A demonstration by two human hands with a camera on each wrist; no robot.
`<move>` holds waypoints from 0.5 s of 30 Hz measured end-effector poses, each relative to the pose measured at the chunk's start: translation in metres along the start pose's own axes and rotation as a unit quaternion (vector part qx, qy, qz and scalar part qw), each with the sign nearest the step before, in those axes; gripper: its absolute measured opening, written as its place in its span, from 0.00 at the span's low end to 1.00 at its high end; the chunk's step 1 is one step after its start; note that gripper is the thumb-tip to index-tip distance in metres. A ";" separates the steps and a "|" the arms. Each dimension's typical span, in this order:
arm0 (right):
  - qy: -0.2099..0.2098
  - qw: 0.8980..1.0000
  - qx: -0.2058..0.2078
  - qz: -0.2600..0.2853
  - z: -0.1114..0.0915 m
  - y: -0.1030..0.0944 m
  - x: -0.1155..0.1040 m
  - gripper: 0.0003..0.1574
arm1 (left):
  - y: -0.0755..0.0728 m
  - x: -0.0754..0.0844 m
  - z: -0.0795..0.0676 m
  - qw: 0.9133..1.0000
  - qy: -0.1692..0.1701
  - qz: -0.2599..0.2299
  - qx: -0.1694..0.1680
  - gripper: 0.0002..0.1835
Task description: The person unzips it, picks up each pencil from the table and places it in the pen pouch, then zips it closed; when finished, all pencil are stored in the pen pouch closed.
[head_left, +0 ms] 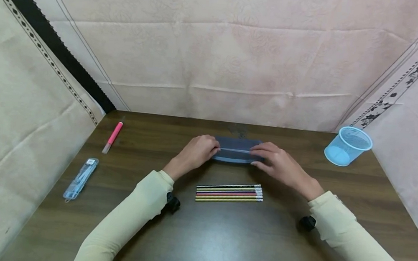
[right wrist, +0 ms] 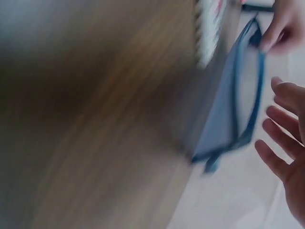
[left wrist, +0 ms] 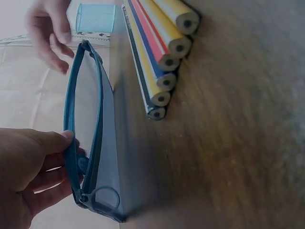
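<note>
- From where I stand, the blue zip pouch (head_left: 235, 144) is toward the far side of the desk (head_left: 216, 253), centred between the two hands and beyond the pencils (head_left: 228, 193).
- The left hand (head_left: 196, 151) has its thumb and fingers clamped on one rim near the pouch's left end, beside a ring (left wrist: 107, 198); I'd say that grip steadies the pouch and keeps its mouth parted.
- The right hand (head_left: 279, 162) is at the other end, its fingers apart and lightly bent; I can't tell whether any fingertip touches. Its place there looks meant for minding the far corner.
- The pouch seems to stand on its bottom edge, unzipped, the mouth facing up and gaping. Its long axis runs left to right, from one hand to the other.
- The six pencils lie side by side, nearly parallel to that axis, blunt cut ends to the left and white-tipped ends to the right; such a tidy row probably makes them easy to gather.
- A blue mesh cup (head_left: 343, 152) at the far right, and a pink marker (head_left: 114, 135) and clear-blue case (head_left: 81, 179) at the left, sit well apart, presumably leaving elbow room.
</note>
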State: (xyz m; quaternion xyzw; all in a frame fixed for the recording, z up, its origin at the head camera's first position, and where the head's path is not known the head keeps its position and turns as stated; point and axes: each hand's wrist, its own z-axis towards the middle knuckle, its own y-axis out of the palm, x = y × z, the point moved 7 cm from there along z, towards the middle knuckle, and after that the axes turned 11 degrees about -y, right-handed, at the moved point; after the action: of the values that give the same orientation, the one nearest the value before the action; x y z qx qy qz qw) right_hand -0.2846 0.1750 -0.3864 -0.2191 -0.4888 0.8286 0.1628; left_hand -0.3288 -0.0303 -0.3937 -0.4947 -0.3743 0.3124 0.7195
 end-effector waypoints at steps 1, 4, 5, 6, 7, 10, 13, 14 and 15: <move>-0.017 1.000 -0.005 0.003 0.004 0.002 -0.009 0.18 | 0.000 0.000 0.000 1.000 0.000 0.001 -0.001 0.08; -0.049 0.997 -0.049 0.023 0.016 0.013 -0.033 0.10 | 0.001 0.001 0.000 1.000 -0.003 0.002 -0.001 0.08; -0.052 0.996 -0.071 0.031 0.018 0.019 -0.039 0.08 | 0.000 0.001 0.000 1.000 -0.005 0.002 -0.001 0.08; -0.051 0.994 -0.093 0.038 0.020 0.025 -0.043 0.07 | 0.001 0.001 0.000 1.000 -0.007 0.002 -0.001 0.08; -0.046 0.991 -0.115 0.045 0.021 0.031 -0.047 0.06 | 0.001 0.001 0.000 1.000 -0.009 0.001 -0.004 0.08; -0.048 0.986 -0.151 0.048 0.024 0.047 -0.054 0.06 | 0.004 0.001 0.000 1.000 -0.016 -0.006 -0.016 0.09; -0.055 0.985 -0.162 0.038 0.025 0.058 -0.057 0.06 | 0.007 -0.001 -0.001 0.999 -0.023 -0.019 -0.026 0.09; -0.056 0.984 -0.163 0.037 0.026 0.060 -0.057 0.06 | 0.008 -0.002 -0.001 0.999 -0.025 -0.026 -0.027 0.09; -0.058 0.984 -0.163 0.037 0.026 0.062 -0.058 0.06 | 0.009 -0.002 -0.001 0.999 -0.028 -0.033 -0.027 0.09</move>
State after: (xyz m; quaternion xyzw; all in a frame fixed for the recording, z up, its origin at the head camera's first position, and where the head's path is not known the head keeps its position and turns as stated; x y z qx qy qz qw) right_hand -0.2527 0.0984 -0.4185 -0.2126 -0.6171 0.7548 0.0656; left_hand -0.3302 -0.0300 -0.4025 -0.4921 -0.4185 0.2916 0.7054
